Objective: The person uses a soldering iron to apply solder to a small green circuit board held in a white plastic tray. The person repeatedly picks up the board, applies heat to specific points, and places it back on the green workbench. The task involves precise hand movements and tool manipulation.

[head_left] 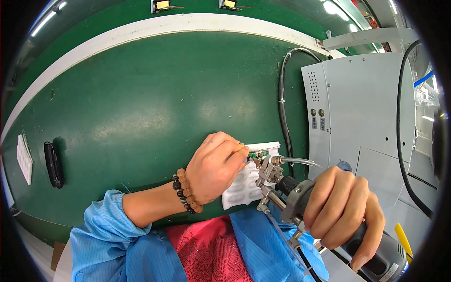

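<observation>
My right hand (343,211) is wrapped round a dark powered screwdriver (305,199) with a metal head, clear tubing and a cable. Its metal nose (268,171) points to the upper left, close beside a small green circuit board (259,154). My left hand (213,160) is closed in a pinch at the board's left end, where a bit of yellow shows by the fingertips. What exactly those fingers grip is hidden. Below the board sits a white moulded tray (238,190) with rounded hollows, partly covered by the left hand and the tool.
A large grey machine housing (361,122) stands at the right, with a black cable (283,103) looping along its left side. On the green table lie a black elongated case (53,164) and a white tray (24,160). Beyond the white rail (188,21) sit two small yellow-and-black units (162,5).
</observation>
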A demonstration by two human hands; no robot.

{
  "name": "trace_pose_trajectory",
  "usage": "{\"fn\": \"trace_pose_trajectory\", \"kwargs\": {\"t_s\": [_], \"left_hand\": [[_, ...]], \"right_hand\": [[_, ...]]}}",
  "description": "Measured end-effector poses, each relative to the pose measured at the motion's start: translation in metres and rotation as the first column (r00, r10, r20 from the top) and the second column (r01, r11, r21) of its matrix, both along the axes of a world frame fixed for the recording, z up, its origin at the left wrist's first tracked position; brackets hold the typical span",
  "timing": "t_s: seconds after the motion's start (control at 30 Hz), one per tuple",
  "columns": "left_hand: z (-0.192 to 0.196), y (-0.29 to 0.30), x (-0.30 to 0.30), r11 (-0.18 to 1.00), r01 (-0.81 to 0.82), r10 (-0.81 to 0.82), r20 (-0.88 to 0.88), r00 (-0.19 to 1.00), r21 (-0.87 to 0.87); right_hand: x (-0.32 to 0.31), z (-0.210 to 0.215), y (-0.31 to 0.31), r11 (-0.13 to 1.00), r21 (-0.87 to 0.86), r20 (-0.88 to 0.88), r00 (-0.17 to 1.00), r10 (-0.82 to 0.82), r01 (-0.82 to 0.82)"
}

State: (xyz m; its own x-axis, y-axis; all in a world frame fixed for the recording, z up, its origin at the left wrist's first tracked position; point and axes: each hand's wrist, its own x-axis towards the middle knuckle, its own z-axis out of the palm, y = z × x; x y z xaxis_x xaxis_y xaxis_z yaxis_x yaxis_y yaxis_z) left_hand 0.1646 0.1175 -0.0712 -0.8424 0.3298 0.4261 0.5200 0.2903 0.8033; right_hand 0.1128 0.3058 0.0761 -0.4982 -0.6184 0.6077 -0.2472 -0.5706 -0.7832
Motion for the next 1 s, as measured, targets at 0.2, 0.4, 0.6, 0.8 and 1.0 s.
{"fn": "trace_pose_trajectory", "kwargs": {"t_s": [0.2,0.4,0.6,0.8,1.0], "left_hand": [[0.002,0.002,-0.001,1.0,0.017,-0.018,0.007,1.0,0.012],[0.0,0.001,0.0,1.0,0.013,-0.013,0.001,1.0,0.001],[0.0,0.001,0.0,1.0,0.01,-0.01,-0.001,1.0,0.006],[0.001,0.002,-0.001,0.999,0.035,-0.035,0.001,0.999,0.019],[-0.001,0.0,-0.001,0.999,0.041,-0.041,0.005,0.999,0.015]], "right_hand": [[0.007,0.007,0.001,0.993,0.066,-0.046,0.995,-0.093,0.096],[0.018,0.01,-0.008,0.947,0.138,-0.097,0.956,-0.277,0.289],[0.018,0.015,-0.007,0.938,0.173,-0.086,0.953,-0.29,0.301],[0.015,0.018,-0.016,0.949,0.145,-0.074,0.96,-0.272,0.28],[0.002,0.017,-0.011,0.945,0.209,0.002,0.967,-0.256,0.25]]}}
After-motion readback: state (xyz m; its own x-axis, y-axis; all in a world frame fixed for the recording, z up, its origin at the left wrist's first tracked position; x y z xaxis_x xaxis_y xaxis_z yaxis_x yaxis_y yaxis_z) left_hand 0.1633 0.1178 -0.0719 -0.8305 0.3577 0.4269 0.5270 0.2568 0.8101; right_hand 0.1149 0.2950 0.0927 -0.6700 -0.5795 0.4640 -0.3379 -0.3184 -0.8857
